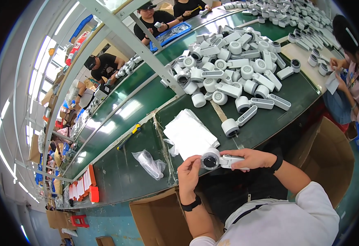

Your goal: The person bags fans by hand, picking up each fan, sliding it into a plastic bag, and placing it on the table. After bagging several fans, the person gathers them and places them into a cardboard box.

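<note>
Between my hands is a white handheld fan (210,159), held just past the near edge of the green work table (118,172). My left hand (189,171) pinches the rim of its round head, whose dark centre faces up. My right hand (255,159) is wrapped round its handle. Just beyond my left hand lies a stack of thin white sheets or bags (191,132). One fan in a clear plastic bag (148,164) rests to the left of the stack. A single loose fan (230,127) sits beyond my right hand, near a big heap of similar fans (228,61).
A yellow utility knife (136,128) lies left of the stack. Orange boxes (90,180) stand at the table's left end. Open cartons (157,215) flank me below the edge. A co-worker (353,78) sits at right; others work across the line beside a blue tray (171,35).
</note>
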Demonstrator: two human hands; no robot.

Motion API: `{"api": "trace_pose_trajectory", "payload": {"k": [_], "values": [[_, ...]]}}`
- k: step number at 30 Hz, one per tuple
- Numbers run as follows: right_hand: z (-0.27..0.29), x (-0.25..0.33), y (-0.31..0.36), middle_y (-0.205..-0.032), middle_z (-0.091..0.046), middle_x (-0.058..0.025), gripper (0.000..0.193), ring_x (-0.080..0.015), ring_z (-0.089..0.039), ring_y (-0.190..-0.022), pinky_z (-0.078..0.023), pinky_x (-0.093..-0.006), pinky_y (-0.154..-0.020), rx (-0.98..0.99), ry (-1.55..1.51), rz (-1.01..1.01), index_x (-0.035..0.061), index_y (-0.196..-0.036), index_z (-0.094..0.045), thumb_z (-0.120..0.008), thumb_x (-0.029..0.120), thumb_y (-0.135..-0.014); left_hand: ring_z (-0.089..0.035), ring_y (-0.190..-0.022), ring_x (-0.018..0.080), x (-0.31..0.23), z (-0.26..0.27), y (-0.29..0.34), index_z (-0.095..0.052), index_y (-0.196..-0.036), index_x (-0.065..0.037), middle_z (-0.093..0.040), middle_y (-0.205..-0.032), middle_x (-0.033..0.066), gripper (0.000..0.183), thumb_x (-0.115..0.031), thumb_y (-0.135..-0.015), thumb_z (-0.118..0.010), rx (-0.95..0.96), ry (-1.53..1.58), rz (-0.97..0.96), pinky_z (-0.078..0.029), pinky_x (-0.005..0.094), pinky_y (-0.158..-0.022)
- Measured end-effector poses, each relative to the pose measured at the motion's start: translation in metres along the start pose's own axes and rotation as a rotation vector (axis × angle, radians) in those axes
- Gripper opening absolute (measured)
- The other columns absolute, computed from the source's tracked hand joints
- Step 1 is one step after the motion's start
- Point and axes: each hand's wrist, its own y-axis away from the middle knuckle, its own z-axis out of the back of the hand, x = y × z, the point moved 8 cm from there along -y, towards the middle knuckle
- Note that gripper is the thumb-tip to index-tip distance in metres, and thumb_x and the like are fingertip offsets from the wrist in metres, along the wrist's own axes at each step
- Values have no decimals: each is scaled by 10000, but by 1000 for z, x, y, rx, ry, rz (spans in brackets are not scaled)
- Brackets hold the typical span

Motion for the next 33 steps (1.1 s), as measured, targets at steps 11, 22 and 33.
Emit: {"api": "trace_pose_trajectory", "payload": {"k": [11,22,33], "values": [[-3,-3,-1,-872,-629,-58,767,-83,-538,-582,-470,-243,-511,-298,-208,132,63,-1543,-202,-628,146,-910,-588,-731,301,-56,-60,26,-697,-994,-51,-601,-801,122,162,6,-845,-667,-5,-661,-508,-476,349,-649],[6,2,-5,-1005,-660,-126,719,-116,-635,-799,-529,-269,-704,-627,31,524,-27,-1494,-253,-654,145,-923,-623,-728,240,-55,-103,58,-687,-970,-29,-622,-836,106,183,59,-809,-685,378,-435,-503,-485,283,-639],[-37,45,6,-993,-616,-146,366,-307,-585,-918,-474,-362,-805,-801,581,669,6,-1223,-581,-629,166,-897,-579,-1148,198,59,-67,69,-435,-1359,-29,-572,-1260,79,462,-163,-958,-622,-1,617,158,-478,340,-985]]}}
